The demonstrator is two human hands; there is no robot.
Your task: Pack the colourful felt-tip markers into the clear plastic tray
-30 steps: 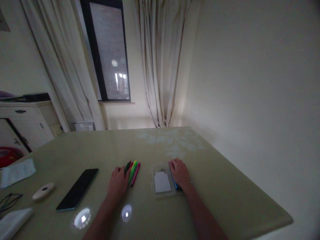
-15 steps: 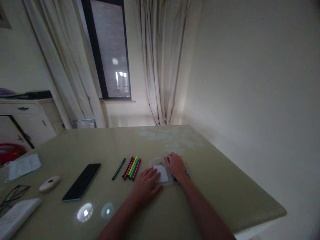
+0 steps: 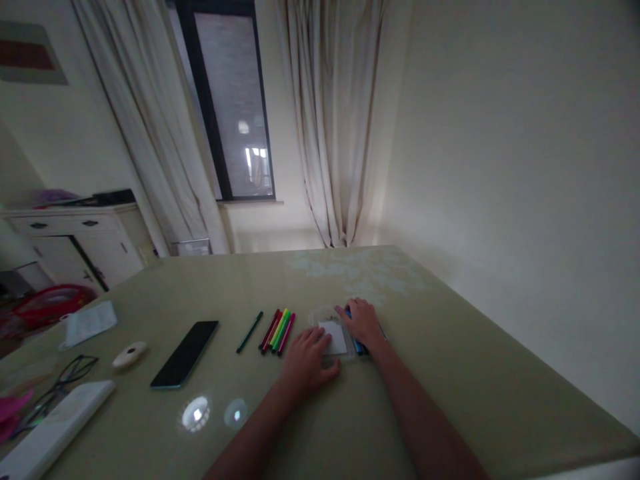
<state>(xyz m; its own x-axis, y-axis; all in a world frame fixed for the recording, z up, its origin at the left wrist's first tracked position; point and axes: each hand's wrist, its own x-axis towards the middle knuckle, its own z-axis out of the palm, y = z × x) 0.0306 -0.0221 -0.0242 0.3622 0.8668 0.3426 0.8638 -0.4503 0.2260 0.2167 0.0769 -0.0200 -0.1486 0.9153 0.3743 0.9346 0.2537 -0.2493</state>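
My left hand lies spread, its fingertips resting on a clear plastic case with a white card inside. Just right of the case, my right hand curls over several blue markers, thumb on their left side and fingers round the far end. The hand covers most of these markers. To the left of my left hand, a row of colored markers in red, yellow, green and magenta lies side by side. Slightly apart from that row is a dark green marker.
Farther left on the table lie a black phone, a white oval mouse-like object, eyeglasses, a long white box-like object and a pale folded cloth or mask. A wall runs along the right side.
The head view has turned a little left, so everything sits farther right. My right hand has shifted slightly, showing more of the blue markers. My left hand stays on the case.
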